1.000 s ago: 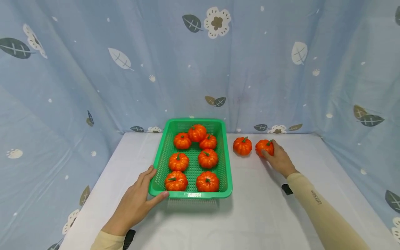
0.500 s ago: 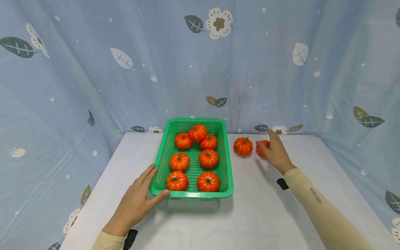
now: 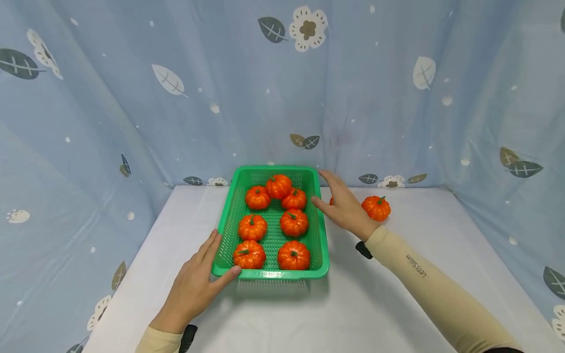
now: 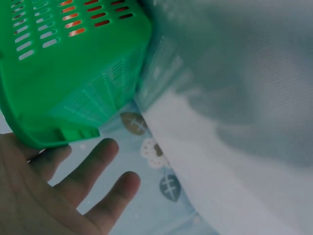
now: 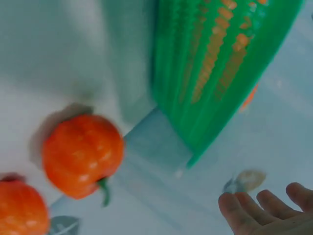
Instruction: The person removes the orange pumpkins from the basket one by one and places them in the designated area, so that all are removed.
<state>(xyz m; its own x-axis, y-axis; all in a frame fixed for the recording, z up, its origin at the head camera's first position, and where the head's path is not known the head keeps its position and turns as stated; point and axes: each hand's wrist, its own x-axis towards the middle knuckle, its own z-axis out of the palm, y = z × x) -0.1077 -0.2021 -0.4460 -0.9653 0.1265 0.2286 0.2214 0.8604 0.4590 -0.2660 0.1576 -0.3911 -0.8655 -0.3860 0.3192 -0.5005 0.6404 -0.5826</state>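
Small orange pumpkins with green stems lie in a green mesh basket (image 3: 282, 275); one of those inside is a pumpkin (image 3: 294, 223) at centre right. At the basket's front left corner is my left hand (image 3: 187, 289), fingers extended along the side rim and thumb over the front rim. In the left wrist view its fingers look straight and spread. My right hand (image 3: 346, 208) is at the basket's right rim, fingers spread, holding nothing. It mostly hides one pumpkin (image 5: 83, 155) on the table; another pumpkin (image 3: 376, 208) sits farther right.
A white-covered table (image 3: 353, 304) carries everything. Blue curtain cloth (image 3: 247, 117) with leaf and flower prints hangs behind and along both sides. The basket stands near the table's back edge.
My right hand has let go of the rightmost pumpkin, leaving it on the table, and moved left to the basket's right rim. My left hand stays at the basket corner.
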